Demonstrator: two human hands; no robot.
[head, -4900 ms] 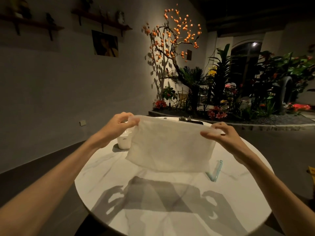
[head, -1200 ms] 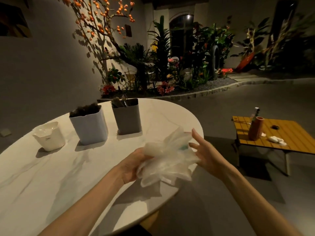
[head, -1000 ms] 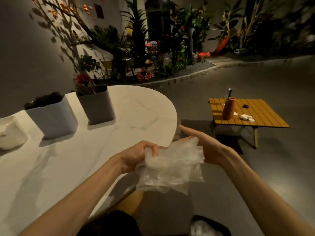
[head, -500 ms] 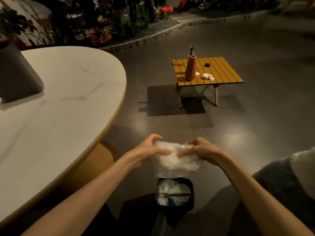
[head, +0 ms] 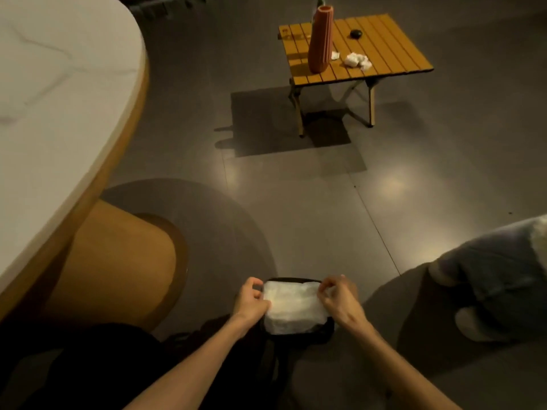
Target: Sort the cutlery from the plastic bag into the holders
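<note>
Crumpled translucent white plastic bag (head: 293,309), w/ both hands half a sec ago held in the air above the small black open-top bin (head: 299,335) on the floor, now pressed down into it, bottom centre of frame. Sorting looks done; bag's being binned. Long axis runs left-right, no clear pointing end. Left hand (head: 251,301) and right hand (head: 337,297) pinch its upper corners. White marble desk (head: 59,93) upper left.

We count two hands, the left (head: 251,301) and the right (head: 340,300), one plastic bag (head: 293,310) and one black container (head: 299,338). We see two tables: one marble (head: 59,99), one wooden (head: 381,45). On the wooden one we count one vase (head: 319,39), one dark object (head: 355,33) and one tissue clump (head: 358,60).
</note>
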